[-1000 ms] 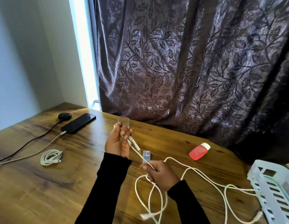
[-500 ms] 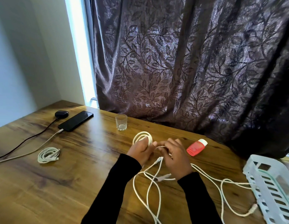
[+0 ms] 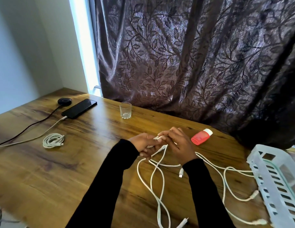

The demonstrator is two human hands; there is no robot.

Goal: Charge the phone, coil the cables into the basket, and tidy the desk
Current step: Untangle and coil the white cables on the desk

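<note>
Both my hands meet over the middle of the wooden desk [image 3: 44, 175]. My left hand [image 3: 143, 144] grips a bunch of white cable [image 3: 153, 180], and my right hand [image 3: 178, 145] pinches the same cable just beside it. Its long loose loops trail toward me and to the right. A coiled white cable [image 3: 52, 140] lies at the left. The black phone [image 3: 79, 108] lies at the back left with a white charging lead [image 3: 44, 131] plugged in. The pale blue basket [image 3: 275, 180] stands at the right edge.
A small empty glass [image 3: 125, 110] stands behind my hands. A red bottle with a white cap [image 3: 201, 136] lies to the right of them. A black earbud case [image 3: 64, 101] with a dark lead sits beside the phone. A dark patterned curtain [image 3: 193, 63] hangs behind the desk.
My hands came down from in front of the glass to the desk and closed together on the cable. The loop seen above my left hand half a second ago no longer shows.
</note>
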